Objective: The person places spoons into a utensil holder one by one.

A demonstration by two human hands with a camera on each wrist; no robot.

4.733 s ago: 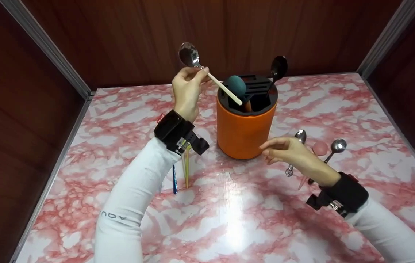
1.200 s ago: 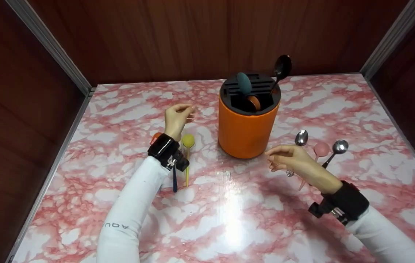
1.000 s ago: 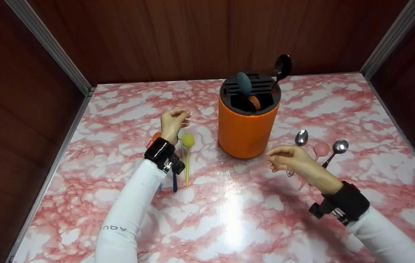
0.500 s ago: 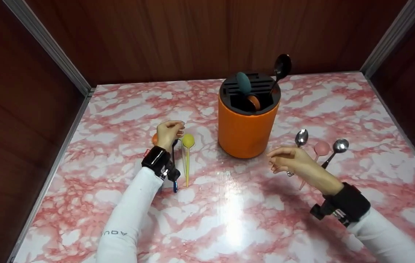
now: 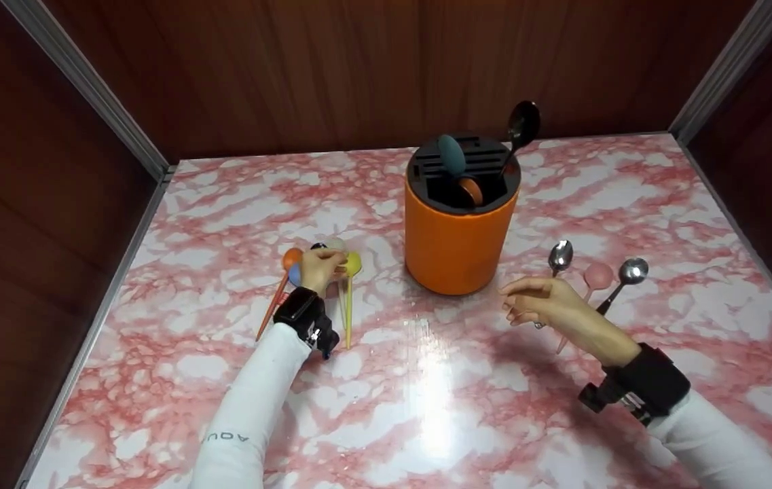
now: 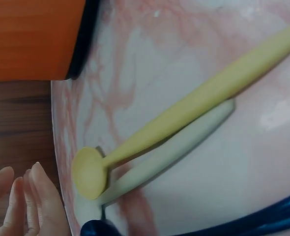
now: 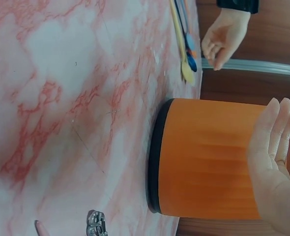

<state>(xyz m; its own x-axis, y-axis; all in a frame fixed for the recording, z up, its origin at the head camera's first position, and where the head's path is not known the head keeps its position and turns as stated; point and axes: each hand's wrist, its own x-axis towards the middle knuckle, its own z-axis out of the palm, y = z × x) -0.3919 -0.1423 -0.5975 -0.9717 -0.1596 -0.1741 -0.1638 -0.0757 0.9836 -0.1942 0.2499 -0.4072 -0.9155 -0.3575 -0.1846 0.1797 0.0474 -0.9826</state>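
My left hand [image 5: 320, 269] is low over a cluster of spoons on the left, thumb and fingertips apart with nothing between them. Around it lie a yellow spoon [image 5: 354, 263], a pale spoon [image 5: 336, 244], an orange spoon [image 5: 292, 258] and a light blue spoon [image 5: 295, 275]. The left wrist view shows a shiny dark blue handle [image 6: 253, 219] beside the yellow and pale ones. My right hand [image 5: 548, 303] hovers, fingers loosely bent and holding nothing, right of the orange utensil holder [image 5: 460, 251]. It partly covers a silver spoon [image 5: 561, 257].
The holder's black slotted top carries a teal spoon [image 5: 451, 155], a copper-coloured spoon [image 5: 471, 191] and a tall black spoon [image 5: 523, 124]. On the right lie a pink spoon [image 5: 598, 275] and a dark-handled metal spoon [image 5: 633, 272]. Wood-grain walls [image 5: 358, 75] enclose the marbled table.
Earlier my left hand held a cream-handled metal spoon above the holder. Now empty, that hand has come down and toward me to the left spoons. My right hand has barely moved.
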